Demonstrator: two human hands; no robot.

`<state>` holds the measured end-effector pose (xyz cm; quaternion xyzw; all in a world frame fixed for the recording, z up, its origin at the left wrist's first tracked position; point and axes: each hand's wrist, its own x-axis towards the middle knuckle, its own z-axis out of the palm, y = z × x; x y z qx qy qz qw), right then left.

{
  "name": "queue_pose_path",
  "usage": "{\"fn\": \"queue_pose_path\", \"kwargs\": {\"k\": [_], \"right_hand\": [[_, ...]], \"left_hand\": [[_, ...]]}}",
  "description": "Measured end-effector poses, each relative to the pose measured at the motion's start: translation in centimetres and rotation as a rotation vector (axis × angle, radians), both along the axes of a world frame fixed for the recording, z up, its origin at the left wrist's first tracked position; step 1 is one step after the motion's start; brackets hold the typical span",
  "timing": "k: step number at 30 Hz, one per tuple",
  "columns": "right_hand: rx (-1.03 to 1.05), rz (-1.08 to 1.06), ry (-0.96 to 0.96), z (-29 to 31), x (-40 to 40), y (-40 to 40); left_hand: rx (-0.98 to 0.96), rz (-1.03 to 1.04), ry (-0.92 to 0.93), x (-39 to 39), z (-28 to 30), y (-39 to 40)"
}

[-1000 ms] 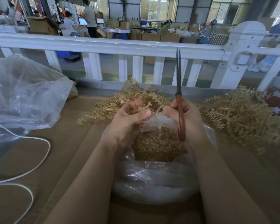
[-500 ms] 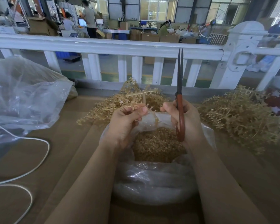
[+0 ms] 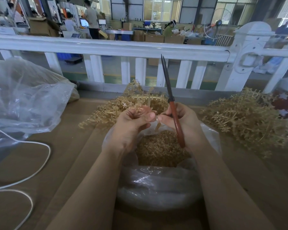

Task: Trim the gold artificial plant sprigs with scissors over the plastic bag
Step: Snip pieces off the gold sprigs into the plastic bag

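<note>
white railing behind | white cable left | large clear bag far left

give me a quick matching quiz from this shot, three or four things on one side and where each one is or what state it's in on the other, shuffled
Things:
1. scissors
2. white cable
3. open plastic bag
4. sprig

Places or states:
a. pinched in the left hand
b. looped on the table at the left
c. blades shut and pointing up, gripped by the right hand
d. under both hands, holding gold trimmings

Pairs: 1-c, 2-b, 3-d, 4-a
</note>
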<state>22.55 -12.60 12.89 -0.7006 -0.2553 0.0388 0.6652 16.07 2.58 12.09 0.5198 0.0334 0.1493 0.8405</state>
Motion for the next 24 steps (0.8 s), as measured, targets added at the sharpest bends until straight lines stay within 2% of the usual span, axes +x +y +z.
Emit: {"fn": "queue_pose_path", "kwargs": {"k": [4,8,11,16,24], "right_hand": [[-0.126,-0.038,-0.091,-0.1,0.2,0.2],[-0.394,-0.127,-0.306,-0.8,0.7,-0.2],[-0.509,-0.173,-0.396,-1.3,0.9,-0.4],[-0.593,-0.213,-0.521,-1.7,0.9,-0.4],[-0.599,-0.231,-0.569,-1.9,0.9,-0.3]], "left_hand": [[-0.011,0.091,-0.032,0.1,0.1,0.2],[-0.078,0.204,-0.102,-0.1,0.2,0.3],[-0.094,0.241,-0.095,-0.2,0.3,0.4],[-0.075,0.255,-0.087,0.0,0.3,0.4],[-0.047,0.176,-0.131,-0.2,0.4,0.6]]}}
